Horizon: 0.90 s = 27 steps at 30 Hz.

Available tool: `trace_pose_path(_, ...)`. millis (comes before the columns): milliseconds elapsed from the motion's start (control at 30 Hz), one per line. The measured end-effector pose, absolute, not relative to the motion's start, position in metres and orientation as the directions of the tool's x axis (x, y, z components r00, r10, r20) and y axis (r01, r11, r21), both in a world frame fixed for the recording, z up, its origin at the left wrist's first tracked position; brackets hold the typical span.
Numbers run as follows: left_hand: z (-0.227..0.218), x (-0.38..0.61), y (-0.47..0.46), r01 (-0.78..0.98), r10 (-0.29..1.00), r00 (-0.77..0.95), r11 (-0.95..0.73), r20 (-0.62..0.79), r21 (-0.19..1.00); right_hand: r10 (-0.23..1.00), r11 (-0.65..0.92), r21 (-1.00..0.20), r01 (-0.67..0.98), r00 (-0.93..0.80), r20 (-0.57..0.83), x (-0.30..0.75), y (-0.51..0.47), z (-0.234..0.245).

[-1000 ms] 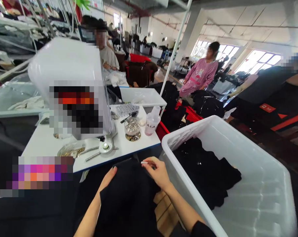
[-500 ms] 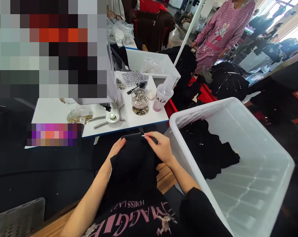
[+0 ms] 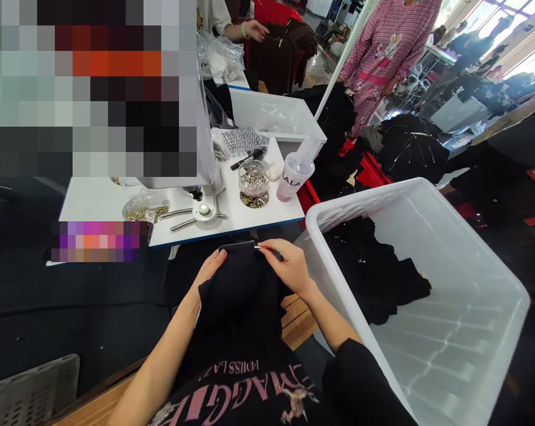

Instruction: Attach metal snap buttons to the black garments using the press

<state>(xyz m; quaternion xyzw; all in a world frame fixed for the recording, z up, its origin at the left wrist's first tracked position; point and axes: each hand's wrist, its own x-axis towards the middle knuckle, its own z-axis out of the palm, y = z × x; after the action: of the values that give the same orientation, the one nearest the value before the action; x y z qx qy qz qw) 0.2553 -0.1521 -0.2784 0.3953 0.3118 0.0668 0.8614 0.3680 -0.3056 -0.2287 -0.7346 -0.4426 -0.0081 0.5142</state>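
Note:
My left hand [image 3: 210, 267] grips a black fabric piece [image 3: 234, 266] at its left edge, the thumb lying on top. The cloth hangs over my lap, its upper edge pulled fairly straight below the table's front edge. At that edge's right corner my right hand [image 3: 287, 266] is closed in a pinch on a thin white stick-like thing [image 3: 257, 247]. Only a short length shows between the fingertips and the cloth, so its kind is unclear. The fingers under the fabric are hidden.
Ahead stands a white table [image 3: 267, 222] bearing a machine base [image 3: 204, 212], a clear tub of small metal pieces [image 3: 255, 177], a plastic cup [image 3: 294, 177] and a bag of brass-coloured parts [image 3: 145, 208]. A large white bin [image 3: 466, 331] with black cloth [image 3: 378, 272] is at my right.
The white stick-like thing now meets the cloth's corner, and the upper edge looks straighter. My hands have hardly moved. At the back, a co-worker's hand has reached out over brown cloth.

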Motion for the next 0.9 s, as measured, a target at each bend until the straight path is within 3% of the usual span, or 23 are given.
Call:
trace_pose_path(367, -0.281, 0.254, -0.151, 0.133, 0.36, 0.803, 0.669, -0.475, 0.732, 0.669, -0.054, -0.736, 0.675, 0.571, 0.475, 0.367, -0.307, -0.23)
trace_pose_path(567, -0.279, 0.254, -0.153, 0.14, 0.369, 0.789, 0.669, -0.49, 0.73, 0.619, -0.084, -0.765, 0.639, 0.635, 0.462, 0.367, -0.305, -0.232)
trace_pose_path(733, -0.279, 0.255, -0.149, 0.172, 0.367, 0.791, 0.633, -0.489, 0.755, 0.67, -0.071, -0.742, 0.666, 0.583, 0.46, 0.363, -0.306, -0.231)
trace_pose_path(900, -0.298, 0.259, -0.144, 0.209, 0.358, 0.799, 0.587, -0.483, 0.782, 0.5, -0.133, -0.815, 0.564, 0.748, 0.436, 0.379, -0.304, -0.238)
